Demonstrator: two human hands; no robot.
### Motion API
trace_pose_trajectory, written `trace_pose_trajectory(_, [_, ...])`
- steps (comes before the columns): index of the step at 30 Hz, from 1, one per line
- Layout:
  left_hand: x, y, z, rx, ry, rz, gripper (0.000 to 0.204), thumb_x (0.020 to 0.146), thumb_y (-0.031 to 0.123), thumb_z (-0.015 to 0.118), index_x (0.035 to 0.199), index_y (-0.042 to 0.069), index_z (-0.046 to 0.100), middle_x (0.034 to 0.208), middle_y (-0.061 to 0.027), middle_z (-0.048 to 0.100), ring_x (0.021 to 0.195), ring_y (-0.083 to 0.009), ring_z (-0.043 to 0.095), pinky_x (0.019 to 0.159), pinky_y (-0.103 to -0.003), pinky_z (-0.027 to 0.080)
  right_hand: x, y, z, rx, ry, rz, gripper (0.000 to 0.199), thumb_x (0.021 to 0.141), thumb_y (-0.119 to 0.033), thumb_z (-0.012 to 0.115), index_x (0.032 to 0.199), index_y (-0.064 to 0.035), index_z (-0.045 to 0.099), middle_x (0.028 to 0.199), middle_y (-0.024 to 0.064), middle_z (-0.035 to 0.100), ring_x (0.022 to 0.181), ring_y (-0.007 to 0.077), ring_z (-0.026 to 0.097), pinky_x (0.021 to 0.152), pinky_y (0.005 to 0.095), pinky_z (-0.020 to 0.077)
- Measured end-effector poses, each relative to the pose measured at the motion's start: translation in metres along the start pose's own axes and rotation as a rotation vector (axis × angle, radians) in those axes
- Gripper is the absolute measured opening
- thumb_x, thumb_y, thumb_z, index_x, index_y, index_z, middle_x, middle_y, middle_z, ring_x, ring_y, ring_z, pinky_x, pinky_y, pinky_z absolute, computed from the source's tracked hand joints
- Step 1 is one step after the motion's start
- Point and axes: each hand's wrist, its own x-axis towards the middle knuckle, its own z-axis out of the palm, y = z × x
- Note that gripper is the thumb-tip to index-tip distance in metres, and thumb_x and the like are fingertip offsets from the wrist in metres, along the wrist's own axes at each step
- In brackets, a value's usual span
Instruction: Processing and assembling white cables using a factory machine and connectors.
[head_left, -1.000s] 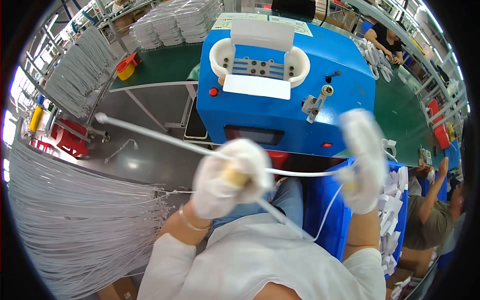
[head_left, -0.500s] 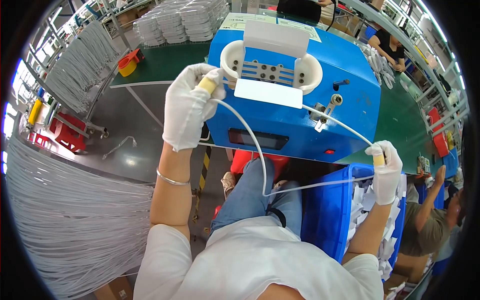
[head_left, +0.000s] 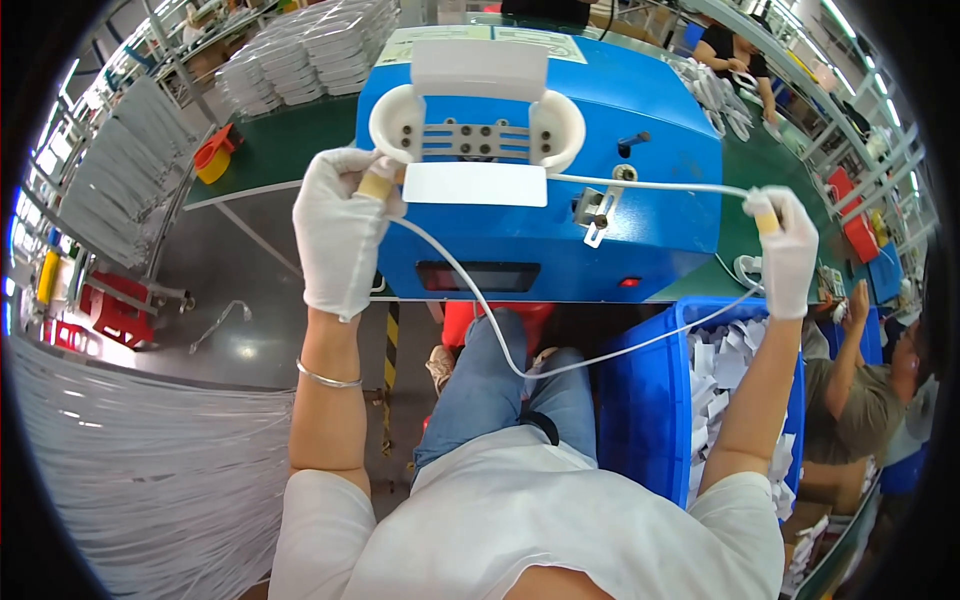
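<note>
A white cable (head_left: 650,185) runs from the right side of the blue machine (head_left: 660,120) nearly level to my right hand (head_left: 787,250). That gloved hand is closed on it, beyond the machine's right edge. My left hand (head_left: 345,235), also gloved, pinches the cable beside the left white cup-shaped guide (head_left: 400,118). Between my hands the rest of the cable hangs in a loop over my lap. The white front plate (head_left: 476,184) hides whatever cable lies behind it. Tan covers show on fingers of both hands.
A blue bin (head_left: 640,400) full of white paper scraps stands below my right arm. Many white cables (head_left: 150,450) hang at lower left. Stacked clear trays (head_left: 300,60) and a yellow-red tape dispenser (head_left: 213,155) sit on the green table (head_left: 285,140). Co-workers are at right.
The view has shifted, so the machine appears further left. My right hand has risen relative to the machine, bringing the cable from slanting down to nearly level. Both hands keep their grip.
</note>
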Motion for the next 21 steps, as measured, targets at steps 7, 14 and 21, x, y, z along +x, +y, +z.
trace_pose_trajectory(7, [-0.031,0.002,-0.004,-0.153,0.009,0.051,0.04,0.095,0.03,0.051,0.118,-0.003,0.054,0.062,0.0038,0.05,0.05,-0.0013,0.039,0.043,-0.014,0.029,0.04,0.01,0.01,0.02,-0.029,-0.136,0.023,0.092,-0.024,0.059,0.083,-0.0033,0.063,0.072,-0.0042,0.056,0.06,0.0022,0.04,0.054,0.0188,0.0311])
trace_pose_trajectory(14, [-0.072,-0.005,-0.022,-0.142,-0.054,-0.033,0.053,0.096,0.037,0.049,0.123,-0.008,0.048,0.057,0.0024,0.047,0.044,0.0002,0.034,0.038,-0.014,0.024,0.038,0.018,0.002,0.104,-0.034,0.0,0.022,0.092,-0.026,0.059,0.081,-0.007,0.063,0.069,-0.0071,0.052,0.053,-0.0015,0.032,0.045,0.0182,0.0218])
trace_pose_trajectory(21, [-0.083,-0.012,-0.021,-0.212,-0.139,-0.102,0.051,0.095,0.034,0.052,0.124,-0.008,0.048,0.058,0.0021,0.048,0.045,-0.0003,0.035,0.038,-0.015,0.025,0.045,0.029,0.019,0.051,-0.089,-0.082,0.026,0.092,-0.029,0.058,0.08,-0.0059,0.064,0.068,-0.0067,0.052,0.054,0.0006,0.032,0.047,0.0185,0.0228])
